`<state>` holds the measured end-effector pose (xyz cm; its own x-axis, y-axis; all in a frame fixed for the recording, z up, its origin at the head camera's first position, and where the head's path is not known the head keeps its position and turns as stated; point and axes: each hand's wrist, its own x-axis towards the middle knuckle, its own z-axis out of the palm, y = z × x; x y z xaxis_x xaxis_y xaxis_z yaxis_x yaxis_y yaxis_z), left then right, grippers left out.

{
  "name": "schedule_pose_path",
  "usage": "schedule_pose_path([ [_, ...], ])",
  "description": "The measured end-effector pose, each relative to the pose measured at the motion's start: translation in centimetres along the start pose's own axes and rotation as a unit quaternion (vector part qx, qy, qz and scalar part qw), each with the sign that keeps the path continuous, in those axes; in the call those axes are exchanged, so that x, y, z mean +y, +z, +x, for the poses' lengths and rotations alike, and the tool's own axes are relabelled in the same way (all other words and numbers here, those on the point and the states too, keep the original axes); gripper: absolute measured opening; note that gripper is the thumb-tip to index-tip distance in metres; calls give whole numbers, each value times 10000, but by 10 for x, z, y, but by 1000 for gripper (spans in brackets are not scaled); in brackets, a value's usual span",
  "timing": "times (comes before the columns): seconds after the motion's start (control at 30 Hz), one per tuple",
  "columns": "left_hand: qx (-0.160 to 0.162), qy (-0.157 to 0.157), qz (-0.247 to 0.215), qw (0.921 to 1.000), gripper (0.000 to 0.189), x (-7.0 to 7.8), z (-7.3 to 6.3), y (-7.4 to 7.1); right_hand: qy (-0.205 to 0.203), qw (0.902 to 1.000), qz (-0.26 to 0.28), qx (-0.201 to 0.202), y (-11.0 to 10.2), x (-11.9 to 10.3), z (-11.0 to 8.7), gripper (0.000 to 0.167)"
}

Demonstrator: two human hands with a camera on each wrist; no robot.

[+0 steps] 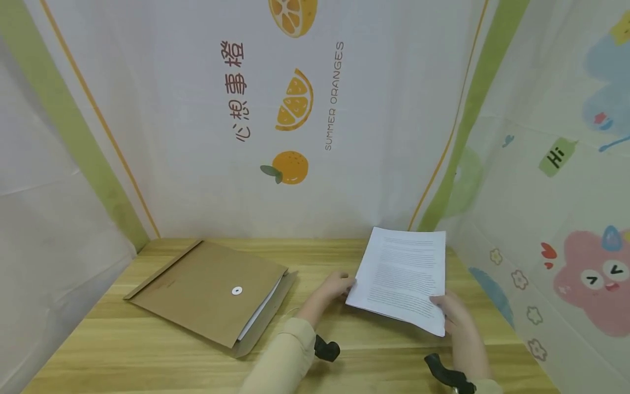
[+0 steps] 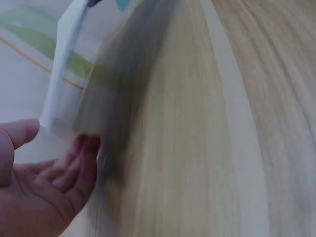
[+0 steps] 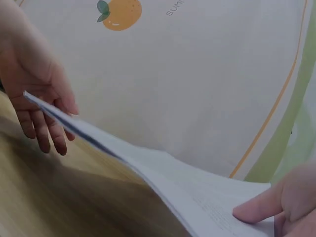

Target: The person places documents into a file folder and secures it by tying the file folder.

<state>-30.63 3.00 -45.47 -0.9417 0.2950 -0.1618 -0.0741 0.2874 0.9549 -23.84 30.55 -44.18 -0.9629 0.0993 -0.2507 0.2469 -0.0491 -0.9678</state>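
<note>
A stack of printed paper sheets is raised off the wooden table at the right. My right hand grips its right edge, the thumb lying on top of the print. At the stack's left edge is my left hand. In the left wrist view, the left hand has its thumb and loosely bent fingers apart, beside the paper edge. From the right wrist, its fingers hang relaxed beyond the sheets; contact with the paper is unclear. To the left lies a brown document envelope, white paper showing at its open end.
The envelope's flap lies spread at its right side, with a white round button on the front. Printed white curtains stand behind the wooden table and at both sides. Each wrist wears a black strap.
</note>
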Motion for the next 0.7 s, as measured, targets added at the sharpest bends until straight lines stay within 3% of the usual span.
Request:
schedule_pose_path([
  [0.2, -322, 66, -743, 9967, 54, 0, -4, -12, 8, 9993, 38, -360, 1, -7, -5, 57],
  [0.33, -364, 191, -1215, 9917, 49, 3, -5, -19, -133, 9972, -5, -733, 4, -13, -7, 55],
  [0.57, -394, 325, -1555, 9865, 37, 3, -7, -30, -207, 9888, 279, -1451, 9, -20, -11, 58],
  [0.7, -466, 479, -1783, 9817, 34, 2, -11, -37, -394, 9788, 273, -1991, 13, -21, -12, 55],
])
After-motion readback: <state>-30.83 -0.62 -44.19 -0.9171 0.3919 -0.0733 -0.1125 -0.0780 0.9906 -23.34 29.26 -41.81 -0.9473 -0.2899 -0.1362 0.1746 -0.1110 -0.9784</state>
